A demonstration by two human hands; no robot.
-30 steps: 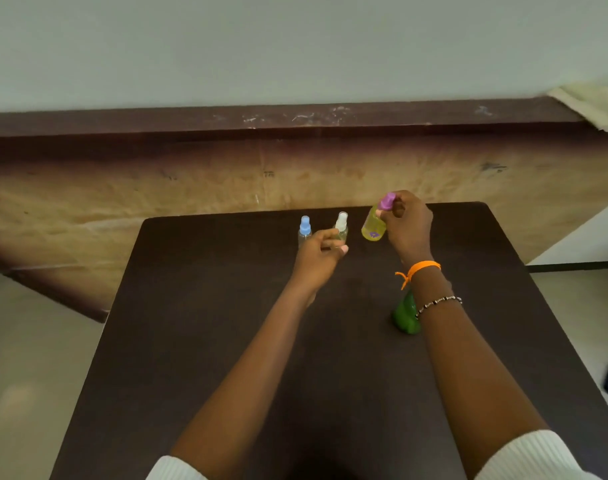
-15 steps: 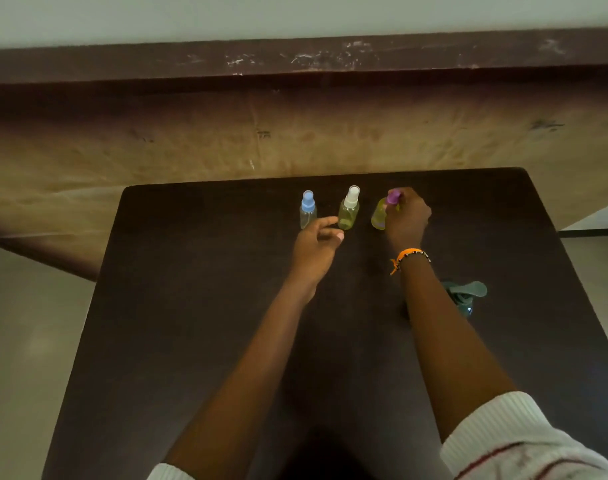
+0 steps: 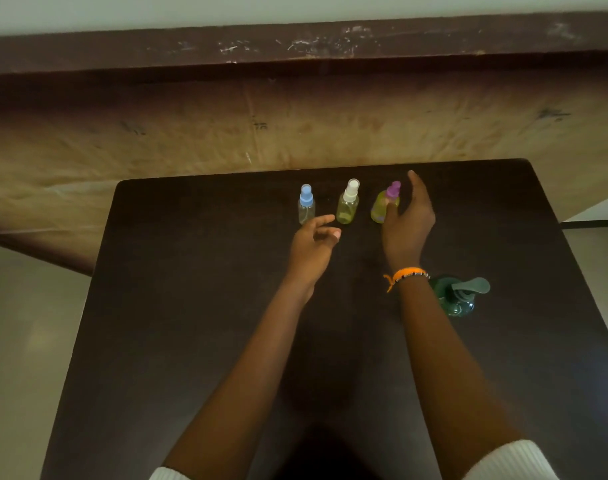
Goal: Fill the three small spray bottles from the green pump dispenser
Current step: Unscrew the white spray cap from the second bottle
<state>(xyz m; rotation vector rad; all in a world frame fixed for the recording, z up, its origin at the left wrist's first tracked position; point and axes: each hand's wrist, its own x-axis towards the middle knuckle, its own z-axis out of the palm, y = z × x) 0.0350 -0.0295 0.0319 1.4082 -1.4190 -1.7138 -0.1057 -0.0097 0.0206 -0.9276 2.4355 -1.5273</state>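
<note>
Dark table (image 3: pixel 191 306) holds three small spray bottles in a row: blue-capped (image 3: pixel 306 204), white-capped (image 3: pixel 348 202), purple-capped (image 3: pixel 385 202). Both hands, left (image 3: pixel 313 244) and right (image 3: pixel 408 223), hover relaxed, holding nothing. Green pump dispenser (image 3: pixel 458 296) stands near right.

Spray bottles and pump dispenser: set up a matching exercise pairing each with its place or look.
Things:
1. blue-capped bottle
2. white-capped bottle
3. purple-capped bottle
4. green pump dispenser

Descriptions:
A. beside the right wrist, nearer the person
B. middle of the row
C. looks clear, left end of the row
D. right end of the row, by the right hand's fingers

Pairs: 1-C, 2-B, 3-D, 4-A
</note>
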